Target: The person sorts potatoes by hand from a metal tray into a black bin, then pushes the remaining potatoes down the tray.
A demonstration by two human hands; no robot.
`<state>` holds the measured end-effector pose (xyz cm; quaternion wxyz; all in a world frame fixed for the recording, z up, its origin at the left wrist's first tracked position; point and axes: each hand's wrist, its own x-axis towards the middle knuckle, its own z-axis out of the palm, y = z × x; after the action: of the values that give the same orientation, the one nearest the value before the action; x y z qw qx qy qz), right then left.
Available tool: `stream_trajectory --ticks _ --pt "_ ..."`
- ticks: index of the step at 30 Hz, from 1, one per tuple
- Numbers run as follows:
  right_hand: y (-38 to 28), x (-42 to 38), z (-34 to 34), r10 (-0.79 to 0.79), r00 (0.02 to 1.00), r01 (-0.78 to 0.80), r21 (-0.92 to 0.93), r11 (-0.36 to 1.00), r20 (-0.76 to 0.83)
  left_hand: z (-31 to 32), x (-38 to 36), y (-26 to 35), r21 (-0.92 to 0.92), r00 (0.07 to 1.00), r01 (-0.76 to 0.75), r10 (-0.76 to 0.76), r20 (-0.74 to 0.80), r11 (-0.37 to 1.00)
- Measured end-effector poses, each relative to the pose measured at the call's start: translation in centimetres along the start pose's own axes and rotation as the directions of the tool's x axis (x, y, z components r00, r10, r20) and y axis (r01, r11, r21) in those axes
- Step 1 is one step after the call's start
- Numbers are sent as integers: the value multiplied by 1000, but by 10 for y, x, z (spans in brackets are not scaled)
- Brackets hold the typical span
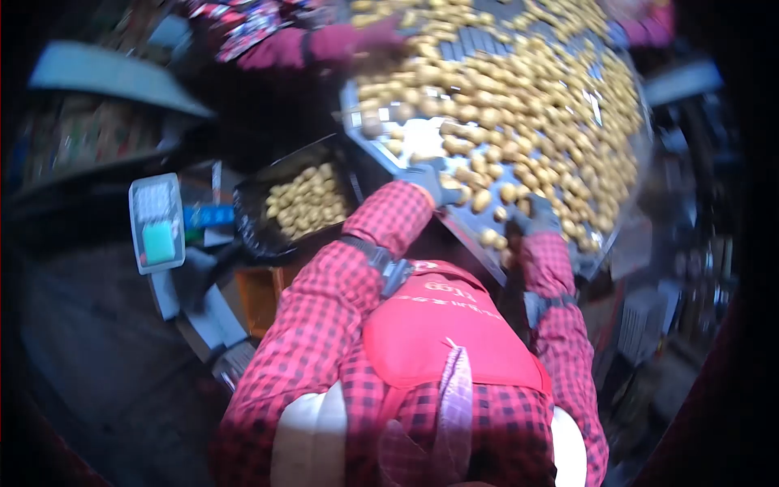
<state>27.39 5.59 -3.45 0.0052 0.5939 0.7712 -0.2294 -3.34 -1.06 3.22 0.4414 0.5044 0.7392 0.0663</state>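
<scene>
Our gloved left hand [433, 182] and right hand [539, 216] sit among rounded, tan, potato-like produce [527, 146]. We cannot tell whether either grip pinches any.

Left hand [432, 182], right hand [539, 217], both gloved, among potatoes [527, 122] at tray's [468, 226] near edge; black tub [248, 225] left.

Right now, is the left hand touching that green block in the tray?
Apart. The head view shows it: the black tub lies between the left hand and the green block.
</scene>
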Motion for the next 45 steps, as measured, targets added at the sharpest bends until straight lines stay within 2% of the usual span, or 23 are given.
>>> stream_trajectory --ticks 2,3,4,5,9,12,14,15,18,20,22,24,25,26,27,29,30,32,34,38,40,43,45 --pt "9 12 -7 -72 988 75 21 997 -137 35 22 -42 -478 950 -313 281 -138 821" --pt "23 29 -2 -83 995 78 -83 993 -60 30 10 -38 -784 972 -77 220 78 616" --pt "28 43 5 -81 997 81 -187 979 8 32 -2 -36 -859 944 -88 318 90 504" --pt "-11 30 -7 84 996 -79 -213 974 18 24 -24 -37 -906 910 -17 383 161 423" --pt "-50 26 -17 122 988 -90 -275 957 99 31 -71 -78 -959 767 217 576 282 180" --pt "-31 33 0 118 989 -76 -364 928 94 32 -104 -130 -971 900 193 369 232 140" --pt "-13 40 24 105 994 -100 -273 957 3 31 -122 -161 -955 953 281 147 266 -92" --pt "-18 39 24 116 993 -110 -268 957 5 23 -131 -173 -960 963 270 39 267 -69" --pt "-36 30 15 159 986 -141 -267 953 45 35 -123 -235 -984 954 95 -268 133 -154" --pt "-48 20 4 189 979 -164 -263 951 72 50 -107 -291 -884 942 -132 -335 29 -448" --pt "-61 14 -11 219 971 -193 -231 954 96 48 -100 -328 -993 745 -11 -664 71 -118" --pt "-62 20 -18 241 965 -224 -152 962 102 40 -106 -346 -921 547 279 -833 -79 271" --pt "-40 33 -6 222 973 -216 -91 972 65 36 -114 -349 -760 477 479 -857 -194 439" --pt "6 55 14 194 980 -190 -58 980 55 24 -130 -340 -427 541 647 -775 -327 632" --pt "49 77 30 164 986 -163 -25 986 44 7 -139 -339 -260 616 745 -783 -86 614" --pt "51 80 25 87 996 -89 103 991 29 6 -150 -352 -102 604 794 -796 37 599" --pt "30 71 18 74 989 -111 322 940 126 8 -156 -357 -14 591 805 -800 99 593" --pt "-47 55 2 -12 957 -201 694 691 289 22 -167 -377 -58 615 787 -789 -2 614" --pt "-119 53 0 -209 895 -79 601 795 395 27 -176 -378 -84 623 776 -781 -51 625" --pt "-273 17 49 -367 770 -133 694 708 522 21 -184 -367 -129 623 767 -778 -83 628" --pt "-312 1 88 -651 722 187 842 507 232 22 -189 -369 -177 607 769 -789 -98 614" --pt "-341 -12 82 -628 733 312 691 652 261 16 -196 -369 -240 564 789 -821 -83 566" --pt "-337 -14 77 -582 758 313 619 721 294 70 -189 -448 -201 573 682 -684 -450 703"
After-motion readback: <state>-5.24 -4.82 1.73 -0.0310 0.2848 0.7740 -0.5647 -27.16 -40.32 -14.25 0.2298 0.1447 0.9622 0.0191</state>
